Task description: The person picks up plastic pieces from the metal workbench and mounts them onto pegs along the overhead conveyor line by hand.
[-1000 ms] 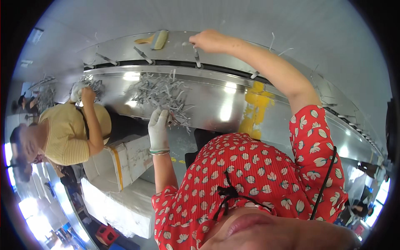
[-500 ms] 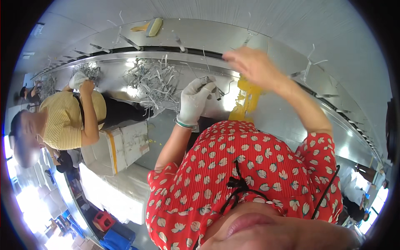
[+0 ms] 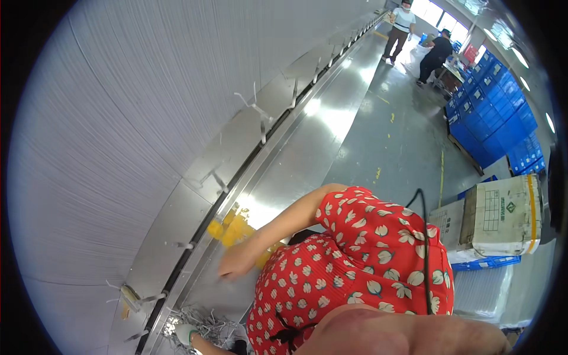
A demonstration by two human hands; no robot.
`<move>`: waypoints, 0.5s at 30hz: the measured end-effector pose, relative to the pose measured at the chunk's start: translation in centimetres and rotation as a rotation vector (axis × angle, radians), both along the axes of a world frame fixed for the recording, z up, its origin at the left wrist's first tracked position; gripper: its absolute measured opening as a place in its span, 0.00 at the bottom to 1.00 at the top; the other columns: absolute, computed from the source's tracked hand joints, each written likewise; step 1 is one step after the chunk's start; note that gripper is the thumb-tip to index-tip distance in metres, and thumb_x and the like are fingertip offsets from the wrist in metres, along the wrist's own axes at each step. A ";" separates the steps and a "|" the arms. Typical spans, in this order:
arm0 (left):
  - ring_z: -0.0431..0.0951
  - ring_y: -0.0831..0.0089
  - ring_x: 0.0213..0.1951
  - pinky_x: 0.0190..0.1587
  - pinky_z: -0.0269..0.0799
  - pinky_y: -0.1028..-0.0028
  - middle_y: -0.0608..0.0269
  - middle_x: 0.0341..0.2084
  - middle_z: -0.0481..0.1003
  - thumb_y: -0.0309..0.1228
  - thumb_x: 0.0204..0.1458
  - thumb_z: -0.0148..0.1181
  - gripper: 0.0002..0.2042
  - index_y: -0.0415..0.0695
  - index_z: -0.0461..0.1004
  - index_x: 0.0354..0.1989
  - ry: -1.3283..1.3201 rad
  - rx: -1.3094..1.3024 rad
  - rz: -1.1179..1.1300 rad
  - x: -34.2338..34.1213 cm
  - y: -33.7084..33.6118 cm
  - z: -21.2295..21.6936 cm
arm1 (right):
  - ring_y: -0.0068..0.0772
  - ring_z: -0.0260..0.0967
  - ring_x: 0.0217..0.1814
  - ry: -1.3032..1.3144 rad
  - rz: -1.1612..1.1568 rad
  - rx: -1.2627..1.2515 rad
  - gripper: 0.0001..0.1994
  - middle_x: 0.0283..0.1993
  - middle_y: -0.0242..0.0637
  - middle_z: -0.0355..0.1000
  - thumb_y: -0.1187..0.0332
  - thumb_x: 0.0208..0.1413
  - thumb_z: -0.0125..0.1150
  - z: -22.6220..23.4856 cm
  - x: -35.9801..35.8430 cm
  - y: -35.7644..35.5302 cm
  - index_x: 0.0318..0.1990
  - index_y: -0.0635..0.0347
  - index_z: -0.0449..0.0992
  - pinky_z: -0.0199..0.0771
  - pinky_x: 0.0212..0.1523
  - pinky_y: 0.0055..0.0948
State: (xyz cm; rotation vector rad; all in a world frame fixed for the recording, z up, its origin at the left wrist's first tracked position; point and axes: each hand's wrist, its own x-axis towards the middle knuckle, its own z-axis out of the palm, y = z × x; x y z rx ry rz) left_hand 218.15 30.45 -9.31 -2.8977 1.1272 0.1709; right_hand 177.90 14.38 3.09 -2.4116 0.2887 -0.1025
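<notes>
My left hand [image 3: 186, 333], in a white glove with a green cuff, is at the lower left, against a tangled pile of thin grey bent pieces [image 3: 207, 322], which look like metal hooks. Its fingers are too small and hidden to show whether it grips one. My bare right hand [image 3: 239, 260] hangs over the metal ledge, just past worn yellow patches [image 3: 234, 229]. Motion blurs its fingers, and nothing can be made out in them. Beyond the hands, several grey forked hooks [image 3: 260, 115] stand along a dark slot.
A brush [image 3: 130, 299] lies beyond the slot at the lower left. At the right are stacked blue crates [image 3: 494, 112] and a worn white carton [image 3: 503, 214] with yellow tape. Two people [image 3: 402, 26] are far off along the grey floor [image 3: 384, 142].
The view has swung right, showing the crates and far floor. My right hand has come down from near the slot to the ledge. My left hand, which held a bent hook, now shows beside the pile.
</notes>
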 end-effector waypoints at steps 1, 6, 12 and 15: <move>0.78 0.56 0.42 0.47 0.71 0.65 0.53 0.42 0.79 0.42 0.56 0.56 0.19 0.40 0.77 0.47 0.013 -0.073 -0.012 0.9 0.0 -0.6 | 0.47 0.73 0.32 -0.125 -0.047 -0.041 0.12 0.29 0.40 0.75 0.56 0.57 0.54 1.1 1.4 0.1 0.40 0.54 0.73 0.70 0.33 0.46; 0.78 0.56 0.42 0.47 0.71 0.65 0.52 0.42 0.79 0.43 0.56 0.55 0.19 0.40 0.77 0.47 0.158 -0.441 -0.271 -4.4 -4.6 2.0 | 0.52 0.72 0.31 -0.343 -0.164 -0.270 0.14 0.29 0.45 0.73 0.56 0.59 0.53 6.2 3.6 -4.8 0.37 0.59 0.70 0.69 0.31 0.48; 0.78 0.56 0.42 0.47 0.71 0.64 0.52 0.42 0.78 0.43 0.56 0.55 0.19 0.40 0.77 0.47 0.335 -0.412 -0.500 -13.9 -7.6 0.9 | 0.51 0.72 0.34 0.013 -0.145 -0.069 0.12 0.30 0.45 0.74 0.58 0.58 0.52 -0.4 -4.7 -2.2 0.36 0.57 0.71 0.69 0.34 0.48; 0.78 0.55 0.43 0.47 0.71 0.64 0.52 0.42 0.78 0.43 0.56 0.55 0.20 0.40 0.77 0.47 0.334 -0.364 -0.505 -14.2 -7.3 -0.4 | 0.50 0.72 0.34 0.089 -0.139 -0.038 0.12 0.29 0.44 0.74 0.57 0.58 0.52 -4.3 -7.1 -1.8 0.36 0.56 0.73 0.69 0.34 0.46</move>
